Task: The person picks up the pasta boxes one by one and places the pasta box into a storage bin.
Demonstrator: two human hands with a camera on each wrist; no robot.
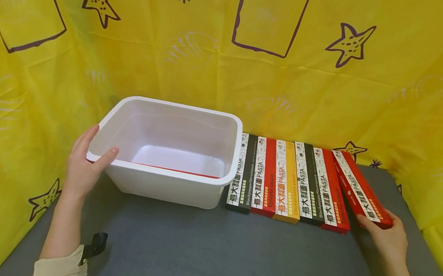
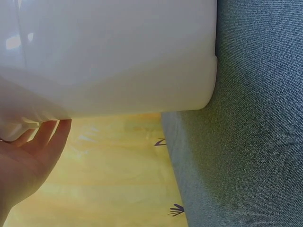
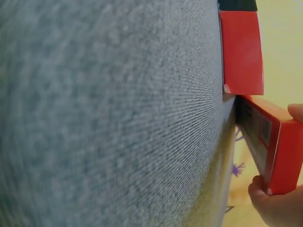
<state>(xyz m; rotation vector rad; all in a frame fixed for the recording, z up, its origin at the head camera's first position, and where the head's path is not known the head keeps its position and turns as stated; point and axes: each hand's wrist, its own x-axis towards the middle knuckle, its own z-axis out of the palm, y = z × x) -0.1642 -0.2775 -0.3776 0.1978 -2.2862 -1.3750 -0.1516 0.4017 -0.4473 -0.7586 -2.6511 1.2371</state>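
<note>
My left hand [image 1: 86, 161] grips the front left corner of a white plastic bin [image 1: 167, 187], thumb over the rim and fingers along the outer side. A thin red edge [image 1: 175, 170] shows inside the bin behind its near wall; the rest of it is hidden. On the right, my right hand [image 1: 389, 237] holds a red pasta box [image 1: 361, 190] by its near end, thumb on one side and fingers on the other. In the right wrist view this red pasta box [image 3: 288, 158] slants, its near end raised off the grey table.
Several pasta boxes lie side by side between bin and held box, among them a yellow one [image 1: 288, 191], a black one [image 1: 312, 194] and a red one [image 1: 333, 197]. Yellow patterned cloth [image 1: 210, 69] hangs behind and beside the grey table [image 1: 208, 255].
</note>
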